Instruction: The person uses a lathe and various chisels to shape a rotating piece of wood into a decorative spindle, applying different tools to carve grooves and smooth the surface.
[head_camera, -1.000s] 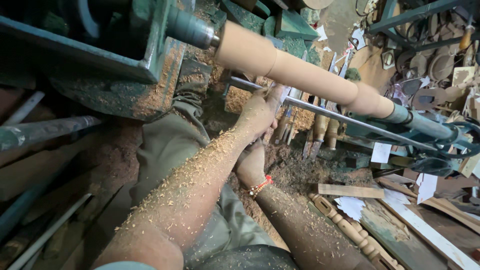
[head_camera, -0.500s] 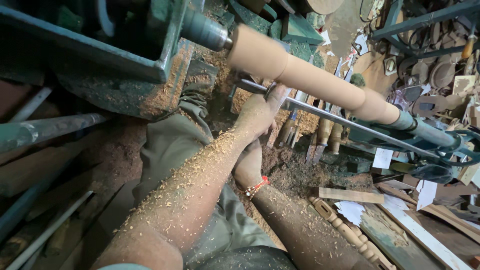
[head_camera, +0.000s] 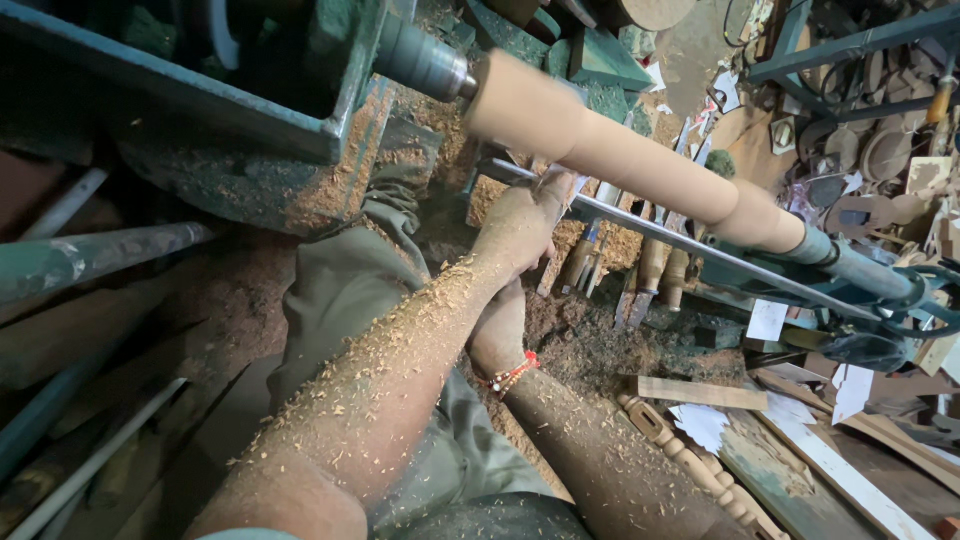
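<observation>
A pale wooden cylinder (head_camera: 620, 160) is mounted on a green lathe (head_camera: 260, 90), between the chuck and the tailstock (head_camera: 850, 270). My left hand (head_camera: 520, 220), dusted with wood shavings, is closed on a chisel against the metal rest bar (head_camera: 700, 250) just under the cylinder's thick left part. My right hand (head_camera: 498, 335), with a red bead bracelet at the wrist, sits below my left wrist. Its fingers are hidden behind my left forearm.
Several wooden-handled chisels (head_camera: 650, 275) stand beneath the rest bar in sawdust. A turned spindle (head_camera: 690, 465), wood strips (head_camera: 700, 392) and paper scraps lie at lower right. Metal pipes (head_camera: 90, 255) run along the left. Discs and clutter fill the upper right.
The view has drifted slightly. Both hands stay at the rest bar under the cylinder.
</observation>
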